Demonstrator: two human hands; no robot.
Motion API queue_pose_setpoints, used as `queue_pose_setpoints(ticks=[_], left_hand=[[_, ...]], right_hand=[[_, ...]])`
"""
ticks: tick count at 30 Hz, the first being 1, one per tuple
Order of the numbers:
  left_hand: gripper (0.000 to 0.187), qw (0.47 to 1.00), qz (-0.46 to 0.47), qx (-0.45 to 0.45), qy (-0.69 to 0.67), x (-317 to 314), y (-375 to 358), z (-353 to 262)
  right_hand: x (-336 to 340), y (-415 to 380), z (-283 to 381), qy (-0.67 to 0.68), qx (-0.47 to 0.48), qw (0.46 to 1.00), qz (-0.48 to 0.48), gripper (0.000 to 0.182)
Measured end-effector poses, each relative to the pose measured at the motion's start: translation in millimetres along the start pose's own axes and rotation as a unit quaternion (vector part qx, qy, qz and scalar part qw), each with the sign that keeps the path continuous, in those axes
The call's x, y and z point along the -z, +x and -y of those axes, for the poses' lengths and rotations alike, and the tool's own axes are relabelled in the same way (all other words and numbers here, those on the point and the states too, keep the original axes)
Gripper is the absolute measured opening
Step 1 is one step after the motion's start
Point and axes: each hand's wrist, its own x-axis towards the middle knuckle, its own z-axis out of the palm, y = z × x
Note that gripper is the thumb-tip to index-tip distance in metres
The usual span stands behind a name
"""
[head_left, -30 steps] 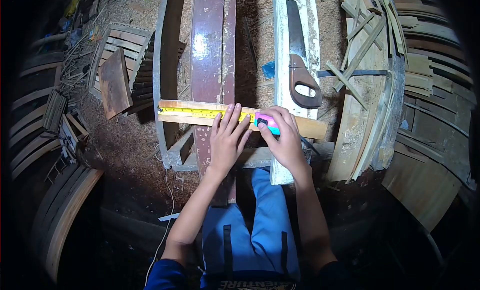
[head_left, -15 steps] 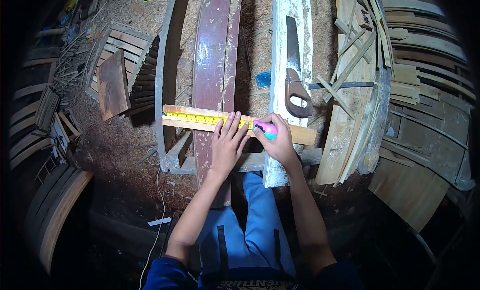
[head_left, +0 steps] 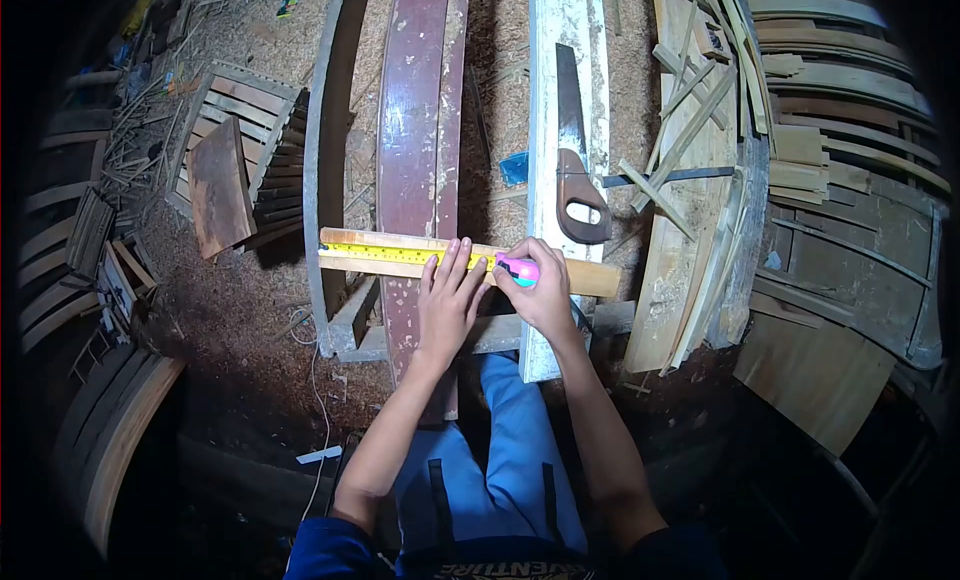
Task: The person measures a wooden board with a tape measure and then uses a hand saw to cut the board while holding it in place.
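Note:
A short light wooden board lies crosswise over the purplish-red plank and the white-painted plank. Along it runs the yellow blade of a tape measure, its hooked tip near the board's left end. My right hand is wrapped round the pink and turquoise tape case, towards the board's right part. My left hand lies with fingers stretched out over the blade, holding it down against the board; the blade beneath those fingers is hidden.
A handsaw rests on the white plank just beyond my right hand. Loose strips and a thin metal bar lie to the right. A slatted crate with a brown board stands left, on ground strewn with shavings.
The whole scene sits slightly further left, and the board and hands slightly lower, as the view shifts. Both hands keep their places on the tape and board.

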Motion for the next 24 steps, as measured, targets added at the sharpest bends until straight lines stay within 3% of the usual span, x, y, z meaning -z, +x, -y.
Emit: queue_pose_setpoints(ticks=[5, 7, 11, 13, 15, 17, 19, 22, 24], left_hand=[[0.042, 1.0, 0.011, 0.005, 0.009, 3, 4, -1], [0.041, 1.0, 0.008, 0.005, 0.003, 4, 3, -3], [0.04, 0.999, 0.025, 0.005, 0.02, 7, 5, -6], [0.041, 0.999, 0.021, -0.001, 0.03, 6, 5, -6], [0.042, 1.0, 0.021, 0.004, 0.019, 6, 4, -5], [0.042, 0.999, 0.027, 0.004, 0.027, 7, 4, -5], [0.043, 1.0, 0.029, 0.0, 0.01, 10, 6, -4], [0.047, 0.999, 0.046, 0.007, 0.002, 15, 6, -3], [0.048, 0.999, 0.05, 0.01, -0.004, 19, 6, -1]], right_hand=[[5, 0, -9, 0.005, 0.028, 1.0, -0.008, 0.026], [21, 5, -23, 0.139, -0.036, 0.986, -0.085, 0.028], [60, 27, -59, 0.033, -0.066, 0.988, -0.134, 0.031], [59, 34, -74, -0.211, -0.024, 0.974, -0.08, 0.033], [56, 35, -78, -0.212, -0.021, 0.974, -0.07, 0.04], [58, 38, -74, -0.261, 0.027, 0.965, -0.003, 0.047], [54, 42, -75, -0.281, 0.048, 0.958, -0.026, 0.047], [60, 53, -79, -0.237, 0.053, 0.97, 0.009, 0.035], [62, 52, -71, -0.217, 0.023, 0.975, -0.038, 0.03]])
